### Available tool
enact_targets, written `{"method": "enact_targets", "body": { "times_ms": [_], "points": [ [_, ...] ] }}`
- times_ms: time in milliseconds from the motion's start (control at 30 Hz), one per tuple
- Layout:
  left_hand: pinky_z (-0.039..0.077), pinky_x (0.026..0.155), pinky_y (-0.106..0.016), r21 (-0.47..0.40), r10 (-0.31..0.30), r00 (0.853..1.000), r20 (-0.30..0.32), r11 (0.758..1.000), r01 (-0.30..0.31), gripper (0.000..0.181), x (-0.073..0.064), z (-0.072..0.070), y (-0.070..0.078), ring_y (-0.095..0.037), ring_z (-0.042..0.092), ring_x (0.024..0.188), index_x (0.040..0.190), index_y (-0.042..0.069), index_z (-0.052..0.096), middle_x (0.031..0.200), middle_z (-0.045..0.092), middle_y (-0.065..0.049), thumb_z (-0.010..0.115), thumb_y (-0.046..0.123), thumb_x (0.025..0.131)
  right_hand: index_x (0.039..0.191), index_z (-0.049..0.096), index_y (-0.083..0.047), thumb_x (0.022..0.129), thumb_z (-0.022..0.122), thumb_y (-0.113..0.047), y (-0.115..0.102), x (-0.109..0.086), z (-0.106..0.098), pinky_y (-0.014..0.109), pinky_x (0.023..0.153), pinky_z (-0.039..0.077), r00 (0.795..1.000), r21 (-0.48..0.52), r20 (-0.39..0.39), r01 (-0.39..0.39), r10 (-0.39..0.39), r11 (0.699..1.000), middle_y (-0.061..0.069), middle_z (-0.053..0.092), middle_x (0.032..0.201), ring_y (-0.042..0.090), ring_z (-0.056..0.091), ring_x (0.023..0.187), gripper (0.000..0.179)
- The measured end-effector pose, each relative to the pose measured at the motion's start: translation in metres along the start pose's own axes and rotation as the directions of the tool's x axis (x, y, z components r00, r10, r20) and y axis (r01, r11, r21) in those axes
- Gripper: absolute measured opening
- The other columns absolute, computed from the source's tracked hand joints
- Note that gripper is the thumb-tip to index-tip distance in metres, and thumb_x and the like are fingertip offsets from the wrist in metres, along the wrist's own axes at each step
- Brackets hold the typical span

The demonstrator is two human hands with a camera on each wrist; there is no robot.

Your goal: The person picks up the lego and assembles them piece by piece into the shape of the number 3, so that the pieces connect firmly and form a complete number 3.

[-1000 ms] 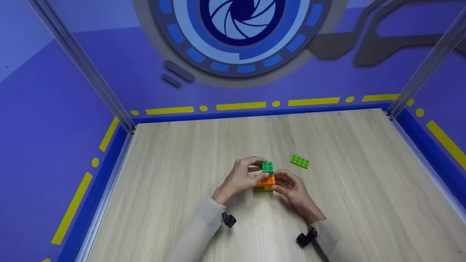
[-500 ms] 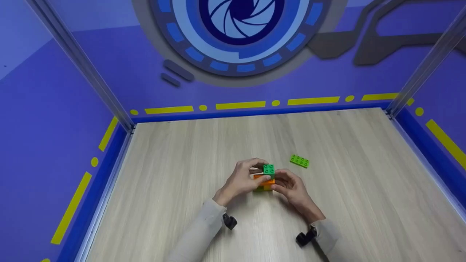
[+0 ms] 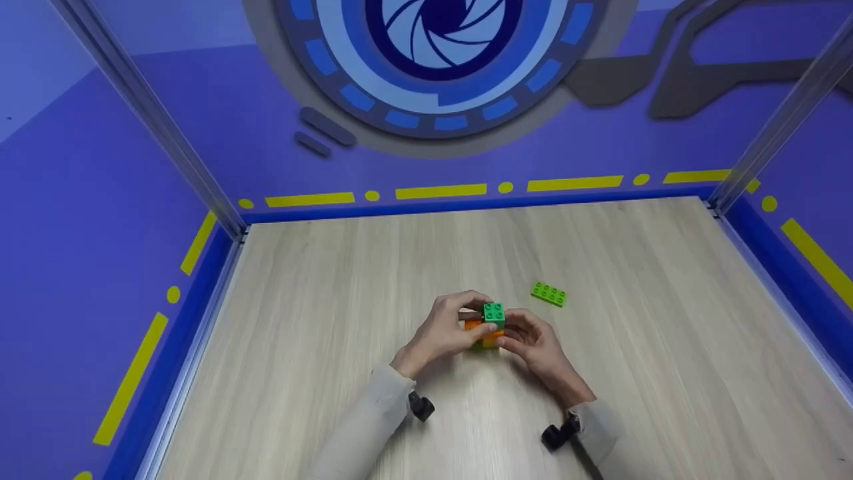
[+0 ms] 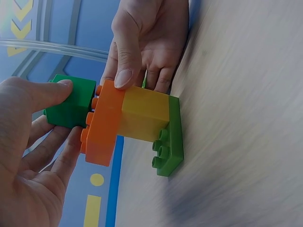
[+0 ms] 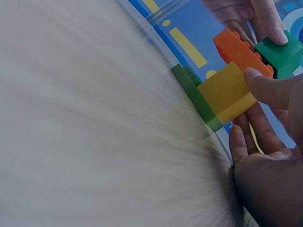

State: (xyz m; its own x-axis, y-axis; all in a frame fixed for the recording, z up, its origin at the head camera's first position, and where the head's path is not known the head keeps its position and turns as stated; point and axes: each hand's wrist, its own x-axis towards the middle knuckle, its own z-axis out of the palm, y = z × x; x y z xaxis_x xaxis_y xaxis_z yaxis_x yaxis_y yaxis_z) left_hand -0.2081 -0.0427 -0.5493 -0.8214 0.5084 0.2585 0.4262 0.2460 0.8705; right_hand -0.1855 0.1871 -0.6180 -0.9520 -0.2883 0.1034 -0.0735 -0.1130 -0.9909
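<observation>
My left hand [image 3: 440,330] pinches a green toy brick [image 4: 71,104] between thumb and fingers. The brick is at the studded top of an orange brick [image 4: 105,125], whose studs still show beside it; whether it is pressed fully down I cannot tell. Below the orange brick is a yellow brick [image 5: 227,92], standing on a flat green plate brick [image 4: 174,142] with bare studs at one end. My right hand [image 3: 536,343] grips the stack from the right, its thumb at the orange and yellow bricks. In the head view, fingers hide much of the stack.
A lime-green plate brick [image 3: 548,294] with several studs lies on the wooden table [image 3: 320,300], beyond the right hand. Blue-purple printed walls [image 3: 413,173] enclose the table at the back and both sides.
The left hand and the green brick have shifted slightly to the right and toward me, over the orange brick. The right hand has barely moved; the loose lime-green plate brick is where it was.
</observation>
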Motion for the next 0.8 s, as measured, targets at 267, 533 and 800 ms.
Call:
{"method": "enact_targets", "body": {
  "times_ms": [267,533,800],
  "points": [
    [0.059,0.097,-0.023,0.03,0.003,1.0,-0.005,1.0,-0.003,0.032,-0.0014,0.0002,-0.0001,-0.01,0.073,0.113,0.127,0.012,0.071,0.123,0.075,-0.003,0.081,0.017,0.098,0.139,0.058,0.007,0.096,0.078,-0.001,0.0009,0.0005,-0.0004,0.028,0.106,0.056,1.0,-0.006,0.003,0.0,0.0,1.0,0.009,0.068,0.135,0.018,0.068,0.123,0.048],
    [0.059,0.097,-0.023,0.037,0.002,1.0,0.003,0.999,-0.002,0.031,-0.0016,0.0002,-0.0008,-0.011,0.073,0.113,0.126,0.012,0.072,0.123,0.075,-0.003,0.081,0.017,0.097,0.139,0.059,0.006,0.095,0.078,-0.002,0.0004,0.0007,-0.0004,0.028,0.108,0.055,1.0,-0.001,0.009,0.012,-0.012,1.0,0.01,0.069,0.135,0.018,0.067,0.125,0.048],
    [0.059,0.097,-0.022,0.058,-0.006,1.0,0.011,0.998,0.005,0.03,-0.0023,-0.0007,-0.0002,-0.009,0.073,0.112,0.125,0.013,0.073,0.122,0.075,0.0,0.082,0.02,0.097,0.137,0.058,0.008,0.094,0.079,-0.001,0.0015,0.001,-0.001,0.028,0.108,0.055,1.0,0.005,0.001,0.011,-0.011,1.0,0.007,0.07,0.132,0.017,0.068,0.124,0.048]
  ]
}}
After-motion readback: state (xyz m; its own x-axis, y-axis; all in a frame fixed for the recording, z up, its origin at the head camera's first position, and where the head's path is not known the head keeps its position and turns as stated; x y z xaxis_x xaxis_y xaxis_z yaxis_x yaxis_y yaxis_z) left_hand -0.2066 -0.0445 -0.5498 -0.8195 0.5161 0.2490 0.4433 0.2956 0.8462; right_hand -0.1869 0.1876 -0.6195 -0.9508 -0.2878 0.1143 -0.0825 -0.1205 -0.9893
